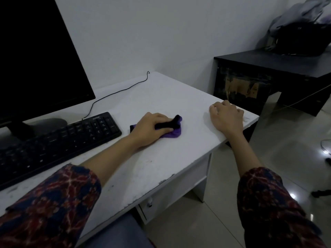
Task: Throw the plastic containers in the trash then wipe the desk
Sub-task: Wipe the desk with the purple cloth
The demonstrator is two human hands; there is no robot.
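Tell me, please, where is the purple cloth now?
In the head view, the purple cloth lies on the white desk, under the left hand that grips it, just right of the black keyboard.

I am sitting at a computer workplace, an office or a home study corner; which one I cannot tell. In front of me is a white table (161, 97) with a drawer (172, 192) under its top. On it stand a large dark monitor (35, 51) and a black keyboard (59, 140) with a thin cable (114, 93) running toward the plain white wall (161, 33). The floor (232, 203) is glossy pale tile, and a low black side table (268, 68) beside it carries bags (300, 38).
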